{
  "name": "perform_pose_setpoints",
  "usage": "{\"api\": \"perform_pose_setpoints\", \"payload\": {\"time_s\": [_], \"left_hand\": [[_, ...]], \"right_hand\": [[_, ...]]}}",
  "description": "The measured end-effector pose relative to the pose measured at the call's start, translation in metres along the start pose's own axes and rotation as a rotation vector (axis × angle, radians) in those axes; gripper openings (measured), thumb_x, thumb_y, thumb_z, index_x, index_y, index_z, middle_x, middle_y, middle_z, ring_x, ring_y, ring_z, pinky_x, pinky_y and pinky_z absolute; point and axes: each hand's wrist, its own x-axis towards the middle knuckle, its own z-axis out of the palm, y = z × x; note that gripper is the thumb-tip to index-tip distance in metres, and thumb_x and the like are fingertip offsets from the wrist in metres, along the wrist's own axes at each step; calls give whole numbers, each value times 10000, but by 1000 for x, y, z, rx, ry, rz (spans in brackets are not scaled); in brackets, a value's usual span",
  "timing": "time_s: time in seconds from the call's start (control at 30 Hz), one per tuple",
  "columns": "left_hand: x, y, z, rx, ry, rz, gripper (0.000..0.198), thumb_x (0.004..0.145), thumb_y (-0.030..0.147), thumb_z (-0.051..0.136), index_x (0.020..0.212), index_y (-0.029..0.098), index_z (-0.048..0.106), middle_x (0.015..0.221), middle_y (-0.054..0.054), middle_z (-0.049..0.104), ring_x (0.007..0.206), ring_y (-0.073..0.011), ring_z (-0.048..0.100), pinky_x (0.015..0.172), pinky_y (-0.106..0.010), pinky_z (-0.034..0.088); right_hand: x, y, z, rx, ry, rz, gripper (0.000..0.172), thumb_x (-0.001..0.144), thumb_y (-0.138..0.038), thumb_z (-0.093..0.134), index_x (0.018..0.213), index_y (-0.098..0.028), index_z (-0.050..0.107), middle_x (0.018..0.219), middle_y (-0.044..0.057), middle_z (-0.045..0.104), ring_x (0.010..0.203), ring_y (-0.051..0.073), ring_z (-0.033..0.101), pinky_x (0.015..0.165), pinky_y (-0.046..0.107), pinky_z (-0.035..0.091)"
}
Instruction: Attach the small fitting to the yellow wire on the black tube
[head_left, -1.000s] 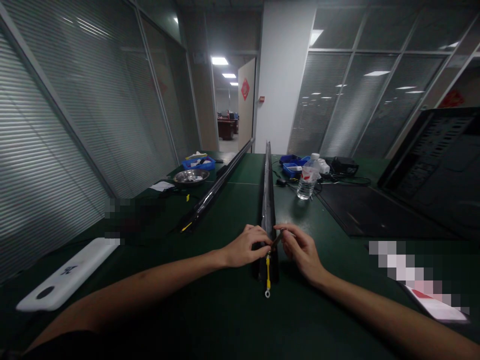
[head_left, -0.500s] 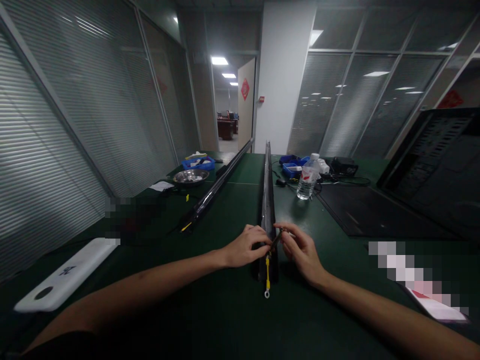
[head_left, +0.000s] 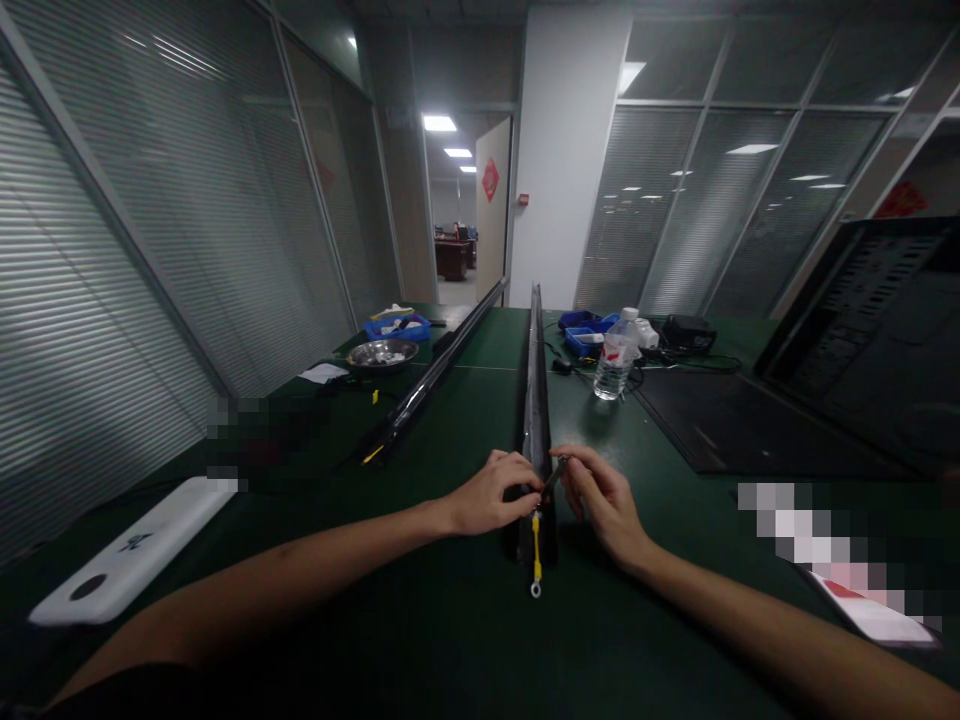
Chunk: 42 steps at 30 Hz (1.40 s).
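Where left fingertips rest — rail lies beneath.

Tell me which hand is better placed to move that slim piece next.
Probably the right hand: it pinches the slim piece, while the left hand is at the dark rail, near the yellow wire.

dark rail: lengthwise | yellow ring-tipped lead: at near end | slim piece: slanted
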Motion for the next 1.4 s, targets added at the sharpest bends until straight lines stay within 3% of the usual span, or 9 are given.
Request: {"api": "perform_pose_setpoints", "payload": {"time_s": [0.27, 0.63, 0.9, 1.2, 1.4], "left_hand": [[0, 0, 0, -2, -13, 23, 145, 999, 259, 533, 1031, 208, 665, 1081, -27, 688, 1146, -210, 560, 1023, -366, 306], [-1, -4, 1, 8, 3, 15, 142, 979, 297, 582, 1045, 210, 673, 1096, -35, 683, 1142, -222, 567, 1020, -366, 308], [0, 0, 0, 1, -9, 21, 166, 1004, 289, 531, 1017, 209, 676, 1073, -34, 692, 1141, -220, 568, 1027, -367, 307], [-2, -4, 2, 0, 9, 30, 140, 981, 284, 579, 1054, 201, 665, 1084, -38, 681, 1124, -215, 579, 1030, -362, 300], [-1, -3, 2, -12, 7, 37, 140, 986, 270, 557, 1039, 202, 668, 1077, -32, 684, 1123, -208, 577, 1026, -360, 302]], "right_hand": [[-2, 1, 0, 21, 6, 44, 341, 1010, -464, 551, 1228, -214, 629, 692, -26, 511, 523, 112, 444, 449, 226, 340], [0, 1, 0, 7, 6, -17, 318, 1021, -466, 523, 1163, -217, 662, 686, -25, 515, 512, 113, 452, 463, 231, 366], [-3, 4, 0, 55, -4, 60, 327, 1011, -448, 559, 1239, -222, 622, 671, -37, 491, 520, 103, 438, 444, 214, 335], [-2, 4, -1, -5, 4, -43, 253, 1040, -397, 518, 1155, -227, 665, 736, -24, 515, 535, 99, 457, 496, 234, 364], [-2, 4, 0, 37, -3, 1, 284, 1026, -426, 540, 1183, -213, 644, 664, -42, 467, 517, 101, 431, 459, 220, 329]]}}
